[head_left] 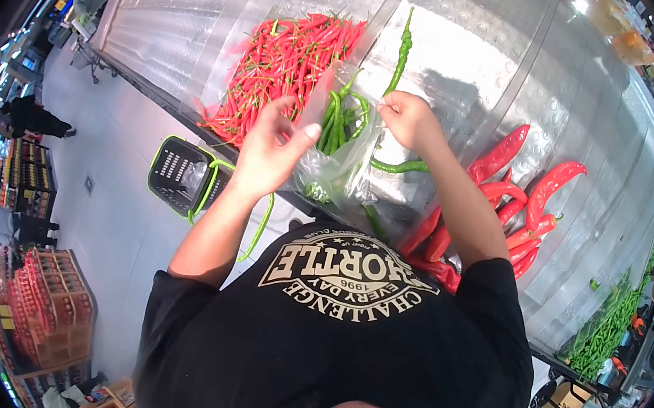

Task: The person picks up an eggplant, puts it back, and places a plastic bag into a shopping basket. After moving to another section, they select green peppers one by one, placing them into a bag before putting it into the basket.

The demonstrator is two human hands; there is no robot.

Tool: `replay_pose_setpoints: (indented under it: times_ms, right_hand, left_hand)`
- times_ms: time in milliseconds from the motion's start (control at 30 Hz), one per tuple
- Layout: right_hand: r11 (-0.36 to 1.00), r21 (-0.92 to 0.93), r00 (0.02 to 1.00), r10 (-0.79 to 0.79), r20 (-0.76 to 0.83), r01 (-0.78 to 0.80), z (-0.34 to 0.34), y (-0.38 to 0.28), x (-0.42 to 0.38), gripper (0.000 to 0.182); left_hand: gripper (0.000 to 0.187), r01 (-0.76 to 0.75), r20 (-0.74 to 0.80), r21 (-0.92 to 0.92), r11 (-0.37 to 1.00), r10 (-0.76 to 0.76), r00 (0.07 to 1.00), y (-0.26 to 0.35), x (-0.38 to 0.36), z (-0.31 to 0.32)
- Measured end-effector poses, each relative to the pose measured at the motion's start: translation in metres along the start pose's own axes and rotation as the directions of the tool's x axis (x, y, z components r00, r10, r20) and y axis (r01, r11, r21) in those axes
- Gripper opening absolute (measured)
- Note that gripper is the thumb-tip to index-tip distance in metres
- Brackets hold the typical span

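Note:
A clear plastic bag (354, 159) with several long green peppers (337, 121) in it hangs between my hands over the display's front edge. My right hand (407, 120) pinches the bag's rim, fingers closed. On the bag's other side is my left hand (275, 147), its thumb and fingers apart, close to the bag; whether it touches the plastic is unclear. One long green pepper (403, 53) lies beyond my right hand, and another (401, 166) lies beneath my right forearm. A heap of thin red chillies (282, 64) is behind my left hand.
Large red peppers (556, 188) lie to the right of my right forearm. Small green chillies (604, 333) are heaped at the far right. A black basket with green trim (178, 176) stands below the display on the left. A person in dark clothes (37, 118) is at the far left.

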State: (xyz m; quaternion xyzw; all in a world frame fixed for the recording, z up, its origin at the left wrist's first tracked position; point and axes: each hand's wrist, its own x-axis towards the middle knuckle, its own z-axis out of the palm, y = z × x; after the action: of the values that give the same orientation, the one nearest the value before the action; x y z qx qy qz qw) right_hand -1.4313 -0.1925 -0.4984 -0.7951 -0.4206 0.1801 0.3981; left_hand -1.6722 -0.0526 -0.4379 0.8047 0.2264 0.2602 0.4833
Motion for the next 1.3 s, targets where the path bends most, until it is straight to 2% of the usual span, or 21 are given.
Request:
replay_pose_setpoints:
  times_ms: [67,167,200,267,333,433,467,600,667,767,833,867,933,967,1000,1033,1100,1167,1200,1267,1300]
  right_hand:
    - [0.955,0.293,0.998,0.056,-0.003,-0.053,-0.002,-0.011,-0.005,0.018]
    - [0.858,0.504,0.995,0.101,0.028,-0.101,-0.004,-0.018,-0.007,0.014]
    - [0.857,0.505,0.995,0.097,0.034,-0.100,-0.007,-0.024,-0.010,0.014]
    - [0.831,0.550,0.996,0.089,0.024,-0.088,-0.016,-0.041,-0.020,0.015]
    - [0.761,0.646,0.998,0.067,0.011,-0.058,-0.022,-0.051,-0.029,0.015]
    - [0.616,0.787,1.000,0.025,-0.016,-0.003,-0.030,-0.073,-0.048,0.013]
    - [0.554,0.831,0.999,-0.007,-0.042,0.039,-0.034,-0.083,-0.055,0.012]
    - [0.553,0.833,0.993,0.094,-0.077,0.012,-0.048,-0.126,-0.084,0.009]
    - [0.421,0.900,0.988,0.048,-0.146,0.112,-0.050,-0.143,-0.096,0.006]
    - [0.547,0.836,0.974,0.164,-0.155,0.041,-0.043,-0.171,-0.121,0.005]
    - [0.489,0.862,0.991,-0.077,-0.107,0.131,-0.028,-0.164,-0.129,0.004]
    - [0.483,0.870,0.992,-0.108,-0.059,0.104,-0.021,-0.169,-0.133,0.004]
    - [0.453,0.886,0.954,-0.212,0.211,-0.095,-0.006,-0.181,-0.133,0.003]
    - [0.458,0.882,0.942,-0.234,0.240,-0.111,0.003,-0.188,-0.128,0.003]
    - [0.506,0.835,0.890,-0.249,0.383,-0.217,0.011,-0.196,-0.124,0.002]
    - [0.556,0.770,0.819,-0.254,0.515,-0.312,0.020,-0.203,-0.121,0.002]
    - [0.592,0.740,0.740,-0.331,0.586,-0.320,0.041,-0.221,-0.113,0.002]
    - [0.633,0.725,0.595,-0.481,0.644,-0.272,0.064,-0.237,-0.110,0.004]
    - [0.641,0.718,0.582,-0.484,0.653,-0.273,0.076,-0.245,-0.109,0.004]
    - [0.660,0.726,0.500,-0.570,0.652,-0.194,0.101,-0.263,-0.111,0.005]
    - [0.667,0.720,0.486,-0.573,0.660,-0.192,0.115,-0.274,-0.113,0.005]
  left_hand:
    - [0.053,0.139,0.063,0.148,0.979,-0.150,0.987,0.013,0.002,0.005]
    - [0.030,0.169,0.164,0.094,0.981,-0.182,0.970,0.002,0.010,0.006]
    - [0.030,0.172,0.158,0.096,0.980,-0.186,0.970,-0.003,0.009,0.007]
    - [0.014,0.085,0.024,-0.203,0.975,-0.082,0.996,-0.013,0.007,0.008]
    - [0.009,0.129,-0.048,-0.325,0.937,-0.152,0.987,0.006,-0.003,-0.001]
    - [0.007,0.032,-0.141,-0.444,0.895,-0.105,0.984,0.021,-0.019,-0.016]
    - [0.008,-0.044,-0.191,-0.420,0.907,-0.041,0.981,0.024,-0.024,-0.021]
    - [0.010,-0.134,-0.331,-0.336,0.932,0.016,0.944,0.053,-0.052,-0.040]
    - [0.010,-0.165,-0.353,-0.351,0.922,0.033,0.935,0.057,-0.063,-0.047]
    - [0.014,-0.137,-0.301,-0.362,0.922,0.023,0.953,0.069,-0.085,-0.055]
    - [0.037,-0.074,-0.168,-0.489,0.869,-0.010,0.986,0.070,-0.095,-0.057]
    - [0.055,-0.149,-0.112,-0.469,0.871,0.109,0.988,0.056,-0.096,-0.057]
    - [0.080,0.128,0.093,-0.754,0.644,-0.089,0.992,0.056,-0.107,-0.058]
    - [0.084,0.268,0.196,-0.754,0.600,-0.183,0.963,0.058,-0.110,-0.064]
    - [0.087,0.335,0.253,-0.783,0.524,-0.224,0.941,0.052,-0.113,-0.069]
    - [0.087,0.334,0.266,-0.801,0.496,-0.205,0.942,0.047,-0.117,-0.073]
    - [0.087,0.322,0.263,-0.826,0.463,-0.188,0.946,0.036,-0.128,-0.087]
    - [0.069,0.371,0.368,-0.772,0.515,-0.113,0.923,0.028,-0.150,-0.101]
    - [0.069,0.360,0.353,-0.780,0.512,-0.115,0.928,0.024,-0.159,-0.112]
    - [0.047,0.383,0.355,-0.662,0.645,-0.180,0.917,0.015,-0.179,-0.134]
    - [0.028,0.437,0.381,-0.739,0.513,-0.216,0.899,0.014,-0.190,-0.150]
